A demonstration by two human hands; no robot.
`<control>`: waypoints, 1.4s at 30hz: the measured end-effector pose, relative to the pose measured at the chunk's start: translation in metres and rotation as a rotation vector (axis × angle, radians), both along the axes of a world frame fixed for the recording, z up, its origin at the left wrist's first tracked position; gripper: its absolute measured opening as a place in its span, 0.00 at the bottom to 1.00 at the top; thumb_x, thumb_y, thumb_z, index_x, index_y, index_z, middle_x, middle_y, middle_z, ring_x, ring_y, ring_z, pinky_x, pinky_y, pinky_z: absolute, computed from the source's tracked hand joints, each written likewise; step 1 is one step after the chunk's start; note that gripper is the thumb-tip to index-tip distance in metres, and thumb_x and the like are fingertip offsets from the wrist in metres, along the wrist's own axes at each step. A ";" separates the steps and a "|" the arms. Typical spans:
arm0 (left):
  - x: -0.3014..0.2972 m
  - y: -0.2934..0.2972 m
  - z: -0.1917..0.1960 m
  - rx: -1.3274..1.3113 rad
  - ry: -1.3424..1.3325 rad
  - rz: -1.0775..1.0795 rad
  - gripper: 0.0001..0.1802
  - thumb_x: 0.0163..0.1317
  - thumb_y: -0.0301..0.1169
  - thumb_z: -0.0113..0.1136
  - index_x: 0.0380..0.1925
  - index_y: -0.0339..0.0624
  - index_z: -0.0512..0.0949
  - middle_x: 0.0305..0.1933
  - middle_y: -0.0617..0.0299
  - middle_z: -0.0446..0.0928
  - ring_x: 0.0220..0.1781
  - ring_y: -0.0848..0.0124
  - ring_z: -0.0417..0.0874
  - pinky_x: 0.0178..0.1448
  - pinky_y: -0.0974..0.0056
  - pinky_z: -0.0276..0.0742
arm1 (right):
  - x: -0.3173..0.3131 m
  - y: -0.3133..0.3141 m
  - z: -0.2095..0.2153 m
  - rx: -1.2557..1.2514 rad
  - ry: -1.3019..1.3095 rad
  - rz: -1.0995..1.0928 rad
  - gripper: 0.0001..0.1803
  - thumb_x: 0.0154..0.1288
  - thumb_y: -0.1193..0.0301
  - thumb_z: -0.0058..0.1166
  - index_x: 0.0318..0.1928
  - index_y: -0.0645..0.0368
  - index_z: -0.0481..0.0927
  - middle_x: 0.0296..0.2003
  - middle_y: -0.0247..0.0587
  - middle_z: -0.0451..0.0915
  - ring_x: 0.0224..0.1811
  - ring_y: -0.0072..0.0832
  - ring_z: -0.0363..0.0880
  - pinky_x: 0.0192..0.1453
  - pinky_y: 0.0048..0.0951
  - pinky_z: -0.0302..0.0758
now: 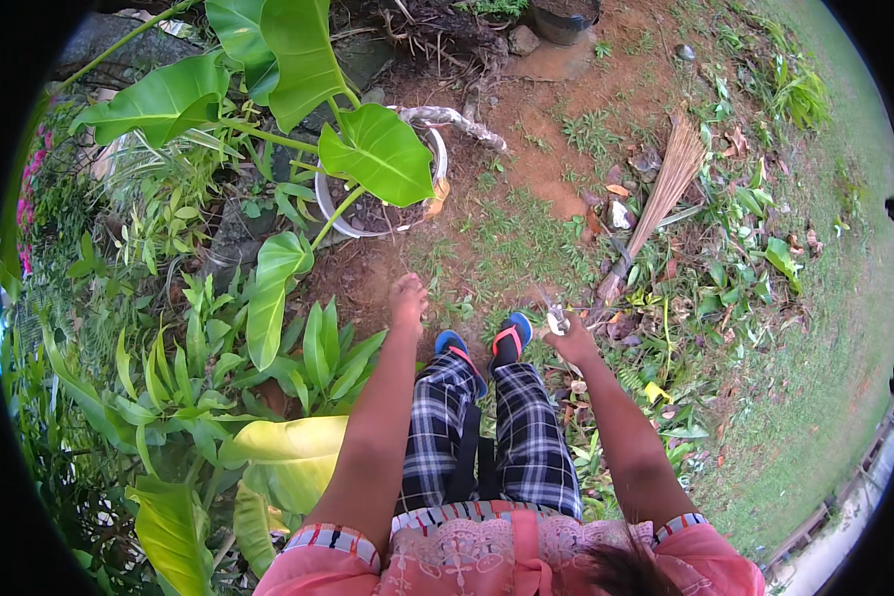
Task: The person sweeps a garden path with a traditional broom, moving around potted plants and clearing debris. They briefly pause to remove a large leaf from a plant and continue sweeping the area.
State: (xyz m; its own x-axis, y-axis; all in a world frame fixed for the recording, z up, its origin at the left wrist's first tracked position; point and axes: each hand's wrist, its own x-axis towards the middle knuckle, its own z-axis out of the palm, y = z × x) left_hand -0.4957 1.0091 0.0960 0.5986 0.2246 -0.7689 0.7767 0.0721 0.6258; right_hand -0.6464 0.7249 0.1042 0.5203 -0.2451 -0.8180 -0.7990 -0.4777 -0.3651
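Note:
My right hand (573, 344) is closed round a small pale metal tool (558, 320) that looks like pruning shears, its thin tip pointing away from me over the ground. My left hand (407, 301) hangs above bare soil with its fingers curled; what they hold, if anything, is too small to make out. Just beyond it stands a round white pot (327, 199) with dark soil. Over that pot spreads a large-leaved green plant (377, 157), one heart-shaped leaf covering part of the rim.
A stick broom (670, 179) lies on cut leaves and litter (730, 268) at the right. Leafy plants (184, 387) crowd the left. A black pot (564, 22) stands at the far edge. My feet in blue sandals (512, 338) are between my hands; grass (815, 328) stretches along the right.

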 end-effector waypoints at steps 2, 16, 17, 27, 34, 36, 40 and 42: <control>0.022 0.027 -0.046 0.134 -0.055 0.221 0.11 0.58 0.37 0.52 0.40 0.48 0.71 0.34 0.63 0.72 0.35 0.70 0.74 0.36 0.63 0.69 | 0.021 -0.004 -0.030 -0.070 0.017 0.095 0.47 0.42 0.49 0.57 0.61 0.58 0.56 0.54 0.65 0.64 0.58 0.54 0.62 0.61 0.42 0.60; 0.207 0.117 -0.100 1.011 -0.762 0.022 0.18 0.59 0.36 0.52 0.39 0.30 0.69 0.40 0.45 0.70 0.41 0.53 0.73 0.46 0.55 0.68 | 0.216 0.074 -0.110 0.031 -0.851 0.345 0.23 0.58 0.60 0.50 0.52 0.58 0.68 0.46 0.49 0.70 0.47 0.44 0.72 0.51 0.39 0.70; 0.213 0.119 -0.101 1.105 -0.739 -0.089 0.19 0.59 0.37 0.51 0.42 0.30 0.69 0.41 0.43 0.70 0.43 0.52 0.72 0.47 0.55 0.67 | 0.230 0.091 -0.109 0.019 -0.841 0.387 0.21 0.58 0.63 0.49 0.51 0.59 0.69 0.45 0.50 0.70 0.46 0.44 0.72 0.50 0.39 0.71; 0.240 0.146 -0.138 1.057 -0.834 -0.261 0.23 0.59 0.30 0.49 0.54 0.37 0.63 0.44 0.42 0.70 0.47 0.48 0.71 0.52 0.51 0.64 | 0.341 0.172 -0.110 -0.617 -1.032 1.166 0.12 0.55 0.67 0.43 0.35 0.54 0.79 0.32 0.38 0.77 0.39 0.30 0.73 0.53 0.35 0.56; 0.237 0.141 -0.141 0.928 -0.729 -0.117 0.26 0.56 0.30 0.51 0.56 0.45 0.62 0.47 0.46 0.70 0.50 0.50 0.71 0.52 0.52 0.67 | 0.339 0.177 -0.114 -0.770 -1.182 1.127 0.08 0.52 0.66 0.48 0.24 0.54 0.78 0.27 0.35 0.78 0.37 0.31 0.74 0.49 0.40 0.60; 0.231 0.137 -0.137 0.934 -0.730 -0.088 0.25 0.56 0.31 0.50 0.56 0.46 0.62 0.48 0.47 0.70 0.51 0.49 0.71 0.52 0.52 0.67 | 0.340 0.169 -0.095 -0.849 -1.210 1.046 0.08 0.53 0.65 0.48 0.25 0.54 0.78 0.26 0.36 0.78 0.35 0.31 0.75 0.47 0.39 0.62; 0.224 0.128 -0.127 1.033 -0.624 -0.096 0.22 0.57 0.32 0.49 0.53 0.46 0.62 0.48 0.47 0.70 0.50 0.48 0.71 0.51 0.51 0.67 | 0.371 0.141 -0.046 -0.788 -1.158 0.795 0.10 0.54 0.62 0.52 0.31 0.54 0.78 0.25 0.40 0.79 0.30 0.35 0.78 0.39 0.36 0.67; 0.225 0.126 -0.122 1.018 -0.610 -0.096 0.22 0.57 0.32 0.48 0.54 0.49 0.63 0.47 0.46 0.72 0.49 0.50 0.73 0.51 0.52 0.68 | 0.395 0.138 -0.034 -0.639 -1.312 0.826 0.11 0.53 0.63 0.53 0.32 0.57 0.77 0.28 0.43 0.79 0.32 0.38 0.78 0.39 0.37 0.70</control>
